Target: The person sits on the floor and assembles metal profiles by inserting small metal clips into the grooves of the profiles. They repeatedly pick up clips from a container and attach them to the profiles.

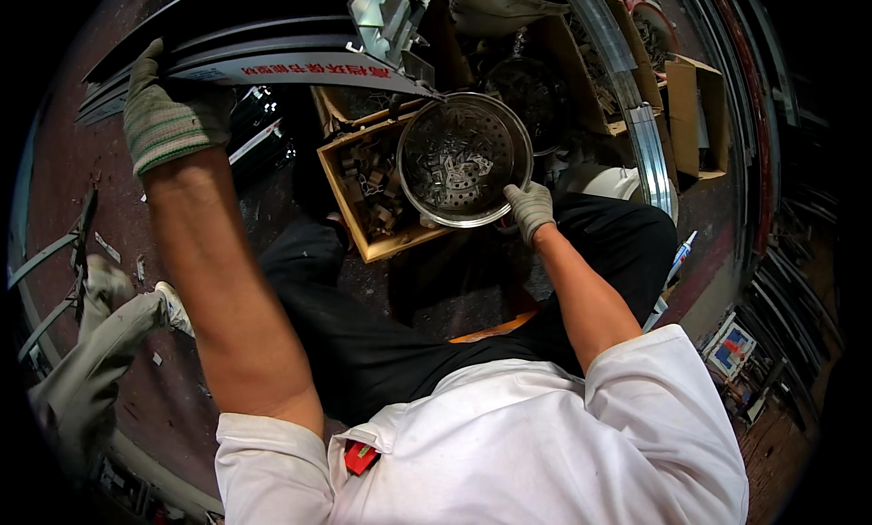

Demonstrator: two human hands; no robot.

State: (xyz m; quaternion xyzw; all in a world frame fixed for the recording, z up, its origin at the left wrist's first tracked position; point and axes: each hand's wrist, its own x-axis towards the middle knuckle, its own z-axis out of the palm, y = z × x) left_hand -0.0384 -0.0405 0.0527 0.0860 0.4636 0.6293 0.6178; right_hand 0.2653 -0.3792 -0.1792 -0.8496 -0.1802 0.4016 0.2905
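Note:
My left hand (pixel 177 112), in a knitted glove with green stripes, is closed around a long dark window-frame profile (pixel 300 45) at the upper left. A light film strip with red print runs along the profile's near side. At its right end stands a silvery cut profile piece (pixel 386 16). My right hand (pixel 531 207), in a similar glove, grips the near right rim of a round metal colander (pixel 421 203). Small metal clips (pixel 459 171) lie scattered on the colander's perforated bottom. Its far rim sits close beneath the profile's right end; whether they touch I cannot tell.
A wooden box (pixel 377 245) of small metal blocks stands left of the colander. Cardboard boxes (pixel 695 116) and a white bucket (pixel 604 180) are at the right, beside long metal profiles (pixel 649 153). Another person's grey trouser leg (pixel 82 380) shows at the left.

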